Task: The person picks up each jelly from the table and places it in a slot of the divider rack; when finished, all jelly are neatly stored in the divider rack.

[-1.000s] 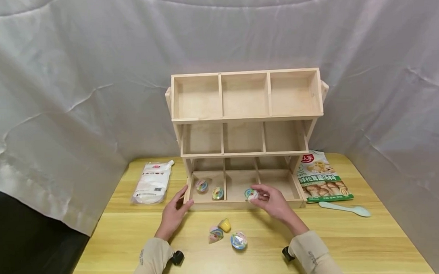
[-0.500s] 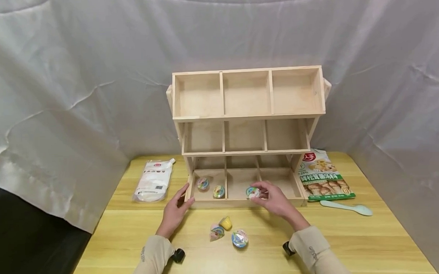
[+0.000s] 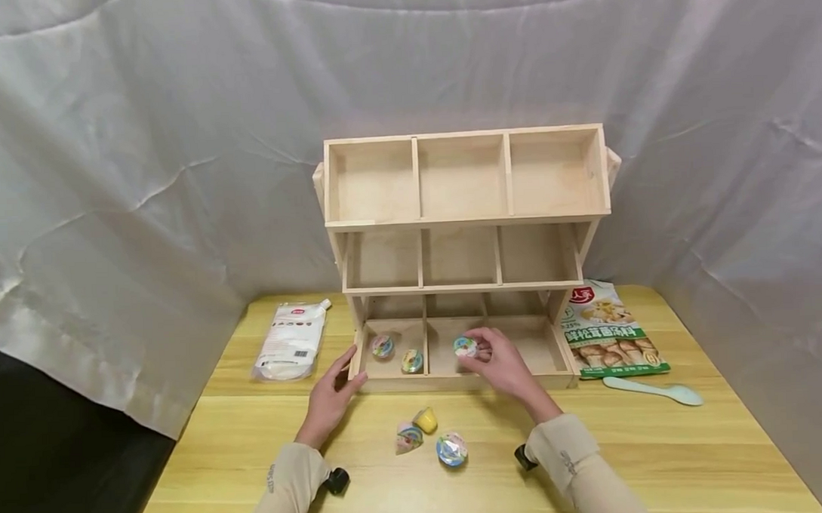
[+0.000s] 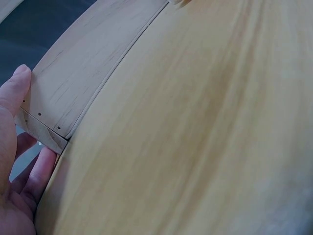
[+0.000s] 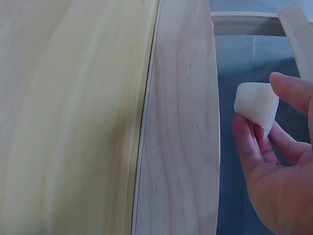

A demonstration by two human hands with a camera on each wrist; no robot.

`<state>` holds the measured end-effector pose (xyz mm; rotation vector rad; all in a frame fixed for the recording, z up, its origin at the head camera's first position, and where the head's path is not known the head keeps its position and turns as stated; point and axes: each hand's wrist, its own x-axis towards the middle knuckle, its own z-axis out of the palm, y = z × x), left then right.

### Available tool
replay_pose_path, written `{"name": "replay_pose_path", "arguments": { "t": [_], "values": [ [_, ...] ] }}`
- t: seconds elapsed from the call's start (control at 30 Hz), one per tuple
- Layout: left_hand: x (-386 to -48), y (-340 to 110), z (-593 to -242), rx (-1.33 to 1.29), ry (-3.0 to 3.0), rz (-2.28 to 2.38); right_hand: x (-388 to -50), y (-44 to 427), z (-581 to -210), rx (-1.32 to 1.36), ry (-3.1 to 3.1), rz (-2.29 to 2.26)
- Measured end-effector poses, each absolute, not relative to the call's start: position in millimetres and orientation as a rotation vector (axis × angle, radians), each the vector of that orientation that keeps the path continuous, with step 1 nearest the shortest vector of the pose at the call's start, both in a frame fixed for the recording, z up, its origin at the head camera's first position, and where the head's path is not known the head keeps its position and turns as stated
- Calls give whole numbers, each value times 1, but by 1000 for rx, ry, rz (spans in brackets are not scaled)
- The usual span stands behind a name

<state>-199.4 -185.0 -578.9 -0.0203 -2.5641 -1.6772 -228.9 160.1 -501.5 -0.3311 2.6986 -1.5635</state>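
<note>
My right hand [image 3: 503,363] pinches a small jelly cup [image 3: 465,347] between thumb and fingers, over the middle compartment of the bottom tier. Its printed lid shows in the head view, its whitish cup body [image 5: 257,103] in the right wrist view. My left hand [image 3: 326,404] holds the front left corner of the wooden rack [image 3: 468,221], thumb at the front board and fingers at the side. Two jelly cups lie in the bottom left compartment, one [image 3: 382,346] behind the other [image 3: 412,361]. On the table are a yellow jelly cup [image 3: 426,420], a pinkish one [image 3: 408,438] and one lid-up [image 3: 452,450].
Left of the rack lies a white spouted pouch [image 3: 293,340]. At its right are a mushroom-picture food packet [image 3: 614,332] and a pale green spoon [image 3: 653,391]. The rack's two upper tiers rise behind my hands. Grey cloth [image 3: 176,144] surrounds the table [image 3: 717,450].
My right hand has moved slightly left and farther back with the jelly cup in it. My left hand stays at the rack's corner, and the cups on the table lie as before.
</note>
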Motion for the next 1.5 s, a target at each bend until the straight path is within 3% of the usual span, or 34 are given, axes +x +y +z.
{"name": "replay_pose_path", "arguments": {
  "t": [0.67,1.5],
  "values": [
    [-198,-185,-586,1,-2560,-1690,-259,125,-521,-216,2689,-1641],
    [-203,-184,-585,-20,-2542,-1659,-274,116,-537,-338,2816,-1444]
  ]
}}
